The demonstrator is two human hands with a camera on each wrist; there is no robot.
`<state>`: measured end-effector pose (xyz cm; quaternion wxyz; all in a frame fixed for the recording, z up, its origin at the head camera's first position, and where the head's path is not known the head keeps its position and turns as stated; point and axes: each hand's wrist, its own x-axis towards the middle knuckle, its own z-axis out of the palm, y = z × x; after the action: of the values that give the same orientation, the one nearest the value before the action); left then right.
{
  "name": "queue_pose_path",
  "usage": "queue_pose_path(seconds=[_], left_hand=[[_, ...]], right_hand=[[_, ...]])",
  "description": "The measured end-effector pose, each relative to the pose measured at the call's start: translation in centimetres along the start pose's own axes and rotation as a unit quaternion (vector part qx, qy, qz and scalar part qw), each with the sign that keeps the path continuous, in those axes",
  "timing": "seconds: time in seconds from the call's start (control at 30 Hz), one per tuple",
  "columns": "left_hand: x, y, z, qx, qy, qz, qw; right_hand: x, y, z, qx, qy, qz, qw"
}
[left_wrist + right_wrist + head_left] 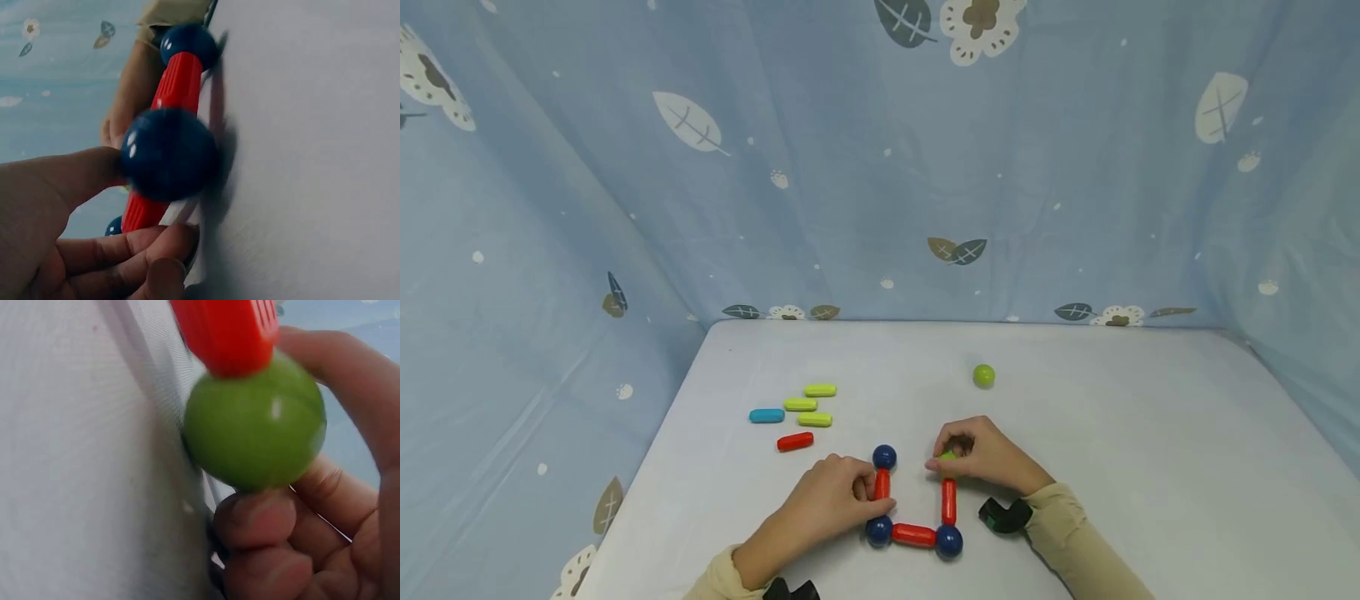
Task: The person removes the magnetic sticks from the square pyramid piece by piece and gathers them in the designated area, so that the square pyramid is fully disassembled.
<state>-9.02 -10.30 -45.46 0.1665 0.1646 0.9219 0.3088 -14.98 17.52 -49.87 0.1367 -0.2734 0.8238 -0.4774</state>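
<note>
On the table lies a U-shaped frame of red rods and balls, its front rod [914, 535] joining two dark blue balls at the corners. My left hand [823, 500] grips the left red rod [882, 482], with the thumb by the front-left blue ball [169, 156] in the left wrist view. A third blue ball [884, 456] caps that rod's far end. Between fingers and thumb, my right hand [988, 457] pinches a green ball [253, 431]. This ball meets the far end of the right red rod [949, 502]; the fingers partly hide it in the head view.
Left of the frame lie several yellow-green rods [815, 420], a blue rod [767, 416] and a loose red rod [795, 442]. Another green ball [984, 376] sits farther back on the white table [1150, 467]. A blue patterned curtain [850, 167] stands behind.
</note>
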Motion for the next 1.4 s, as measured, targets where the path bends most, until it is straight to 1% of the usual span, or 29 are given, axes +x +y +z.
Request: queue_pose_path(seconds=[0.2,0.3,0.37,0.47,0.57,0.63,0.8,0.93,1.07,1.2,1.3,1.4], left_hand=[[1.6,-0.2,-0.4,0.018,0.022,0.004,0.9996],[2.5,-0.1,-0.5,0.032,0.029,0.008,0.999],[3.2,0.0,-0.6,0.039,0.028,0.021,0.9986],[4.1,0.1,-0.7,0.044,0.021,0.053,0.9974],[4.8,0.0,-0.5,0.043,0.019,0.08,0.9957],[5.1,-0.1,-0.4,0.038,0.02,0.083,0.9956],[5.4,-0.6,-0.1,0.019,0.038,0.086,0.9954],[5.5,-0.8,0.0,0.012,0.045,0.086,0.9952],[5.6,-0.7,-0.1,0.007,0.038,0.082,0.9959],[5.5,-0.7,-0.2,0.002,0.03,0.086,0.9958],[5.5,-0.9,-0.2,-0.007,0.025,0.091,0.9955],[5.5,-1.1,-0.2,-0.017,0.018,0.084,0.9962]], right_hand=[[-0.1,0.0,-0.3,0.028,-0.013,-0.002,1.0],[-0.1,0.0,-0.4,0.038,0.003,-0.002,0.999],[-0.1,0.0,-0.4,0.046,0.02,-0.005,0.999],[0.0,0.1,-0.3,0.054,0.038,-0.009,0.998],[0.1,0.2,-0.3,0.044,0.039,-0.007,0.998],[0.1,0.2,-0.3,0.032,0.036,-0.003,0.999],[0.1,0.3,-0.5,0.017,0.035,0.007,0.999],[0.2,0.5,-0.4,0.003,0.043,0.002,0.999],[0.1,0.4,-0.4,-0.006,0.046,-0.003,0.999],[0.2,0.4,-0.4,-0.01,0.045,-0.002,0.999],[0.3,0.4,-0.3,-0.011,0.043,0.002,0.999],[0.3,0.4,-0.3,-0.008,0.051,0.009,0.999]])
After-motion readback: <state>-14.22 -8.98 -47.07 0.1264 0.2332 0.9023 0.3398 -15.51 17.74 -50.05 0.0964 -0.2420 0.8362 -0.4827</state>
